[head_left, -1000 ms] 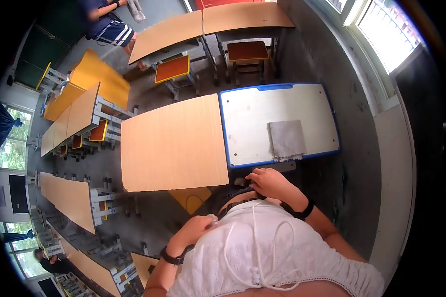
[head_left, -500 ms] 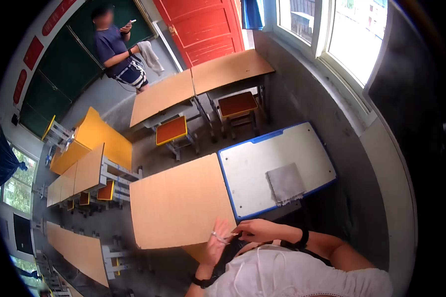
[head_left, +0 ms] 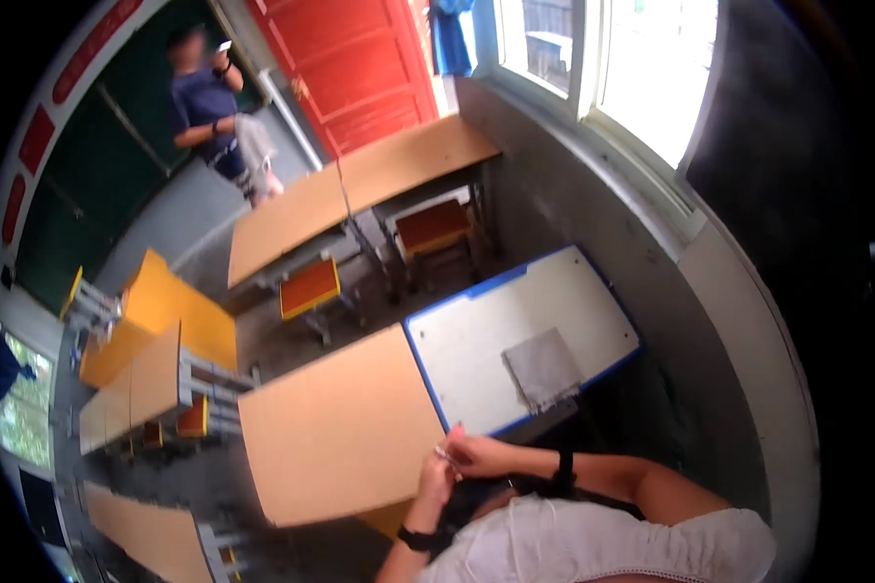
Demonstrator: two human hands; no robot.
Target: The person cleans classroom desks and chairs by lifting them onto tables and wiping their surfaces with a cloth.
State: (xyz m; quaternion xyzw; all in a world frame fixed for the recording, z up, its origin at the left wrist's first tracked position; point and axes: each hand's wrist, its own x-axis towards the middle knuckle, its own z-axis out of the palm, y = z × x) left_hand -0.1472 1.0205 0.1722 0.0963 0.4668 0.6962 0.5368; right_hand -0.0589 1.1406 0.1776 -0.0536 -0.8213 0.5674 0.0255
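My left hand (head_left: 437, 476) and my right hand (head_left: 475, 455) meet in front of my body, just over the near edge where two desks join. Their fingers are bent together and touching; anything between them is too small to make out. A ring shows at the fingers of my left hand. Beyond my right hand, a folded grey cloth (head_left: 542, 367) lies on the white desk top with a blue rim (head_left: 486, 325). Left of that desk is a plain wooden desk top (head_left: 340, 428).
Ahead stand two joined desks (head_left: 292, 228) with stools (head_left: 309, 289) beneath. Another person (head_left: 204, 107) holding a cloth (head_left: 255, 151) stands near the chalkboard and red door (head_left: 350, 68). A wall with windows (head_left: 651, 78) runs along the right. More desks (head_left: 156, 374) are at left.
The view has tilted up, showing the door and the whole other person. My hands, apart at first, have come together. The grey cloth stays on the white desk.
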